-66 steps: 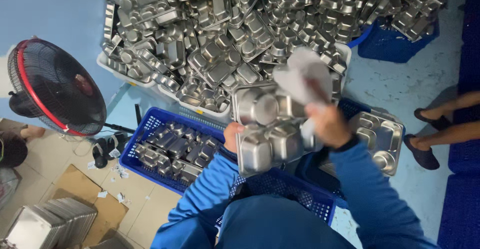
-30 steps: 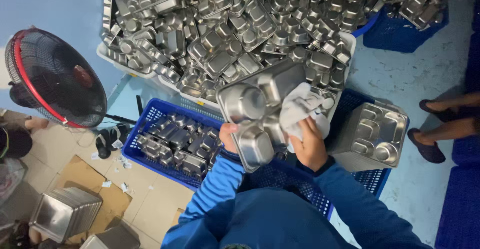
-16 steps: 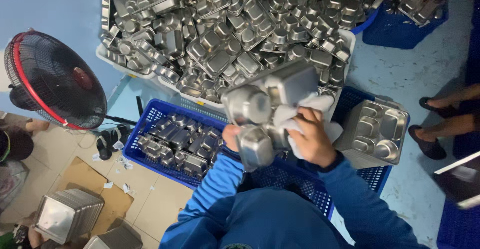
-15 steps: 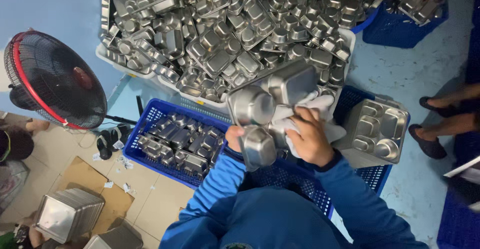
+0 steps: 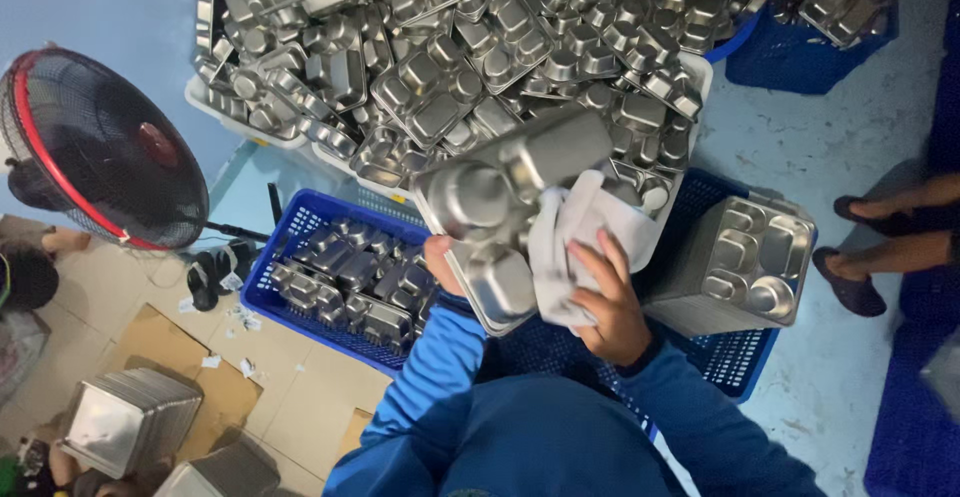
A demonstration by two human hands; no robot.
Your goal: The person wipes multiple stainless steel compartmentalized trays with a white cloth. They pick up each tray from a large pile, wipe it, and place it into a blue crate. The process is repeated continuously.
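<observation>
Both arms, in blue sleeves, are raised in front of the body. The left hand (image 5: 440, 257) is curled around the near left edge of a compartmented steel tray (image 5: 505, 207), which is held tilted above a blue crate (image 5: 735, 367). The right hand (image 5: 610, 302) is closed over a white cloth (image 5: 575, 242), its fingers pressing the cloth against the tray's right side. Just right of the hands, a stack of identical trays (image 5: 735, 267) stands in the crate. A second blue crate (image 5: 290, 232) of trays lies to the left, and a large heap of trays (image 5: 480, 47) is piled behind. Flattened brown cardboard (image 5: 165, 342) lies on the floor at lower left.
</observation>
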